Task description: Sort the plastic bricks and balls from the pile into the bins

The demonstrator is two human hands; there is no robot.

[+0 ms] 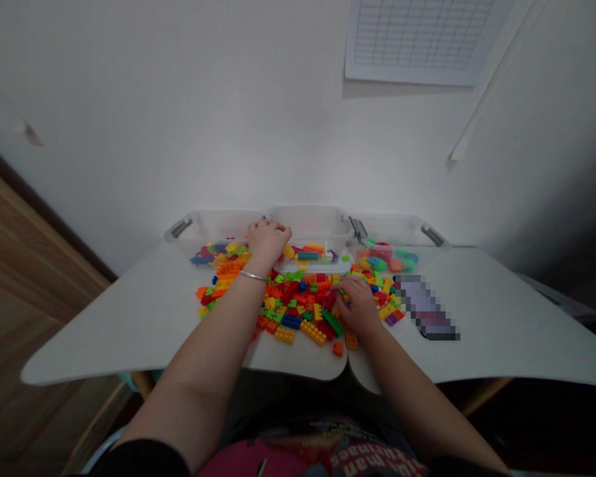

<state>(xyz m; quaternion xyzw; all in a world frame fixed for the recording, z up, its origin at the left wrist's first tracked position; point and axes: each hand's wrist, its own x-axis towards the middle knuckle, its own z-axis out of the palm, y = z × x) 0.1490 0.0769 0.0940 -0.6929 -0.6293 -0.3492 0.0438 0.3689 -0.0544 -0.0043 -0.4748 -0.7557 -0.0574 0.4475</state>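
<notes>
Many colourful plastic toy bricks (291, 322) lie in a loose pile on the white table. My left hand (269, 240) is over the rims where the left clear bin (218, 222) and the middle clear bin (312, 222) meet. Its fingers are curled, and what they hold, if anything, is hidden. At the right side of the pile, my right hand (358, 301) has its thumb and fingertips closed about a red toy brick (330, 299). A green brick (332, 322) lies just below those fingers. Yellow and teal pieces sit inside the middle bin.
A third clear bin (392, 228) at the right holds round colourful pieces (395, 264). A pixelated phone-like object (426, 307) lies right of the pile. Two white tables (144, 318) meet at a seam below the bricks. Behind stands a white wall with a gridded paper sheet (417, 40).
</notes>
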